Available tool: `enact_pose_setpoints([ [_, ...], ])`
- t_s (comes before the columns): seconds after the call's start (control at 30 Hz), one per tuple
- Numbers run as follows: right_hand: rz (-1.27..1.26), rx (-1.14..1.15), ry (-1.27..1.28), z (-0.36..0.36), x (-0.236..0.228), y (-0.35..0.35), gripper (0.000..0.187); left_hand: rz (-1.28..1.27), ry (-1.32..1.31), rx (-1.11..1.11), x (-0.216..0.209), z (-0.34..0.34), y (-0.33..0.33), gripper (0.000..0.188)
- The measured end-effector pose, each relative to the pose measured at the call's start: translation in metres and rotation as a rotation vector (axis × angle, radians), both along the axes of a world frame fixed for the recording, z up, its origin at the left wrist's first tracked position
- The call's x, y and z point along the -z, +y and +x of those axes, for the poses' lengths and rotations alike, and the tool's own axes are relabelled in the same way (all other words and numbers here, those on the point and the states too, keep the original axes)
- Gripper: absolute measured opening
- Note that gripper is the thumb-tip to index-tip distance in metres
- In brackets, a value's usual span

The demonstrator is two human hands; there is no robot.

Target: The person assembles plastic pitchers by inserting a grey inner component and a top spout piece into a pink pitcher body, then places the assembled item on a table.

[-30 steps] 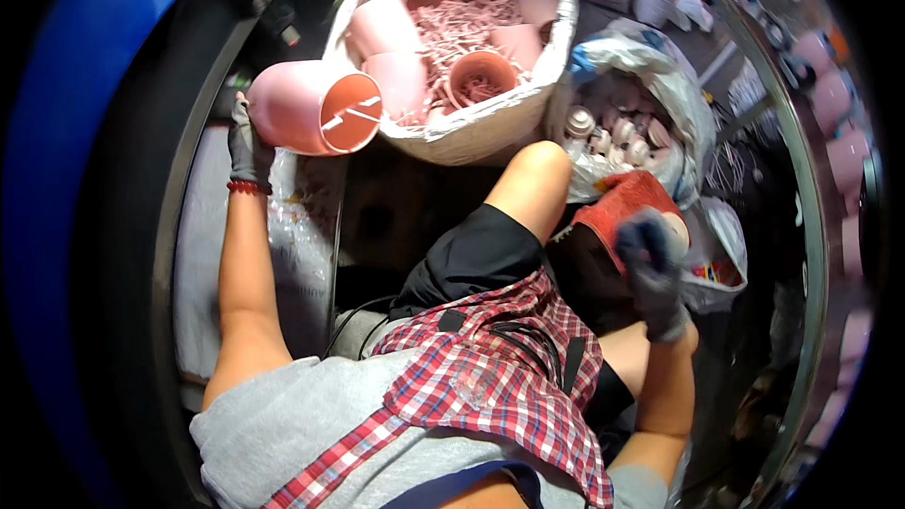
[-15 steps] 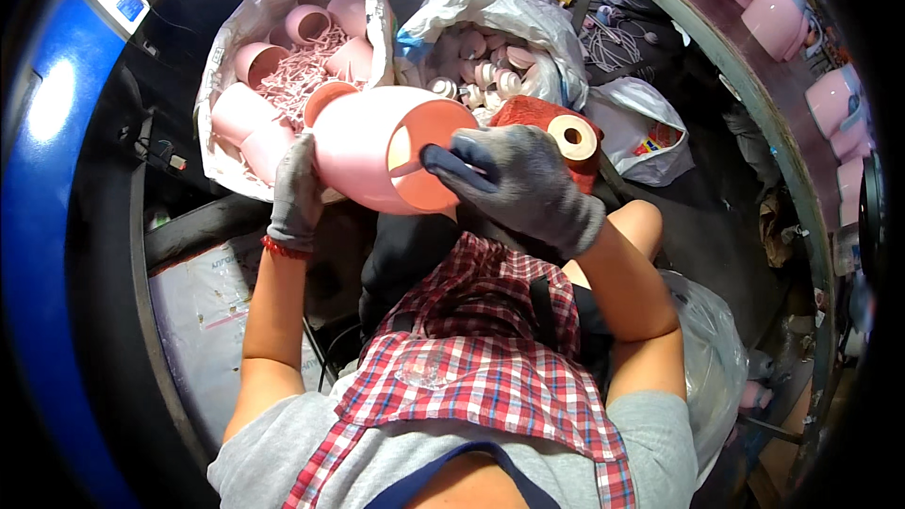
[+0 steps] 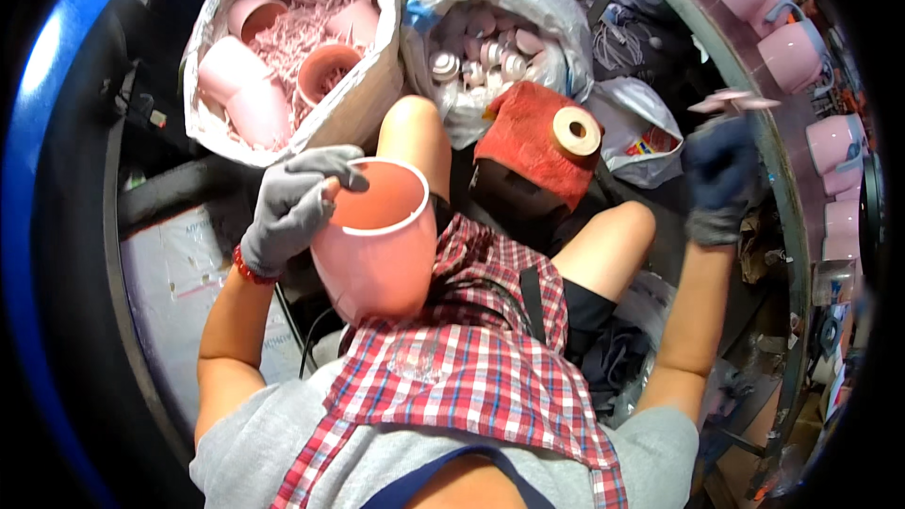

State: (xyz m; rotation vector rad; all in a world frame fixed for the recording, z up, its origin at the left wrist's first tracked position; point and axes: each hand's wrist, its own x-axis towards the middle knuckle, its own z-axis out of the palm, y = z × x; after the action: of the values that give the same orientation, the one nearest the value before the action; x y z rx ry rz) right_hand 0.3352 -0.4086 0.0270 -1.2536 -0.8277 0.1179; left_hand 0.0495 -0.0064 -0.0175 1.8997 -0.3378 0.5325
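Blurring hides what the raised right hand (image 3: 721, 179) grips.

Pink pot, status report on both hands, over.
Left hand gripping pink pot by its rim, mouth up, over the lap. Right hand raised by the shelf rail, blurred, grip unclear. Nothing blocking the pot.

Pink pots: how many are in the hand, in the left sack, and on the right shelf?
In the left hand: 1 pink pot
In the left sack: 6 at least partly showing; more may be buried
On the right shelf: 5 in view
Total: 12 visible
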Motion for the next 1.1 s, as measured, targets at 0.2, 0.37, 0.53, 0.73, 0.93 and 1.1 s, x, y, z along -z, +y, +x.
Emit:
enact_pose_setpoints([
  [0.2,0.169,-0.182,-0.548,-0.025,-0.088,0.095,0.016,-0.279,-0.075,-0.024,0.003,0.053,-0.055,0.038],
  [0.37,-0.972,0.08,-1.182,-0.059,-0.083,0.097,0.019,-0.343,0.149,0.071,0.064,0.072,-0.051,0.047],
  [0.53,-0.862,0.293,-0.325,-0.105,0.014,-0.1,0.031,-0.708,0.343,0.262,0.097,0.087,-0.078,0.049],
  [0.73,-1.488,0.759,0.159,-0.224,0.168,-0.23,0.058,-0.872,0.671,0.34,0.097,0.094,-0.046,0.06],
  [0.93,-1.374,0.678,0.729,-0.316,0.341,-0.312,0.056,-1.007,0.797,0.389,0.089,0.106,-0.052,0.052],
  [1.1,-1.538,1.118,0.339,-0.262,0.381,-0.28,0.068,-1.035,0.847,0.38,0.076,0.099,-0.037,0.056],
])
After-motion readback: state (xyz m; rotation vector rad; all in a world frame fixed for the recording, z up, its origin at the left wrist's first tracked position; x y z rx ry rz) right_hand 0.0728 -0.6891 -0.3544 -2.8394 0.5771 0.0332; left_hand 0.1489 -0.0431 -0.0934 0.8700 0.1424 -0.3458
